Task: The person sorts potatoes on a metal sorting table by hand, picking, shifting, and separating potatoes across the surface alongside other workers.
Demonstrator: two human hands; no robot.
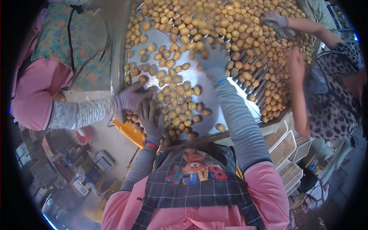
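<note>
My left hand, in a grey glove, is palm down with its fingers apart at the near left corner of a metal sorting table. Beside it lie round yellow-brown pieces of produce, perhaps small potatoes. My gloved right hand reaches across the table towards the large heap. It is blurred by motion, with produce around its fingers; whether it grips any is unclear. A co-worker's gloved hand is just beyond my left hand, partly overlapping it in view.
A co-worker's gloved hand lies on the heap at the far right, their bare other hand nearer. Slotted bars cross the table's right part. A yellow chute hangs at the near left corner. White plastic crates stand right.
</note>
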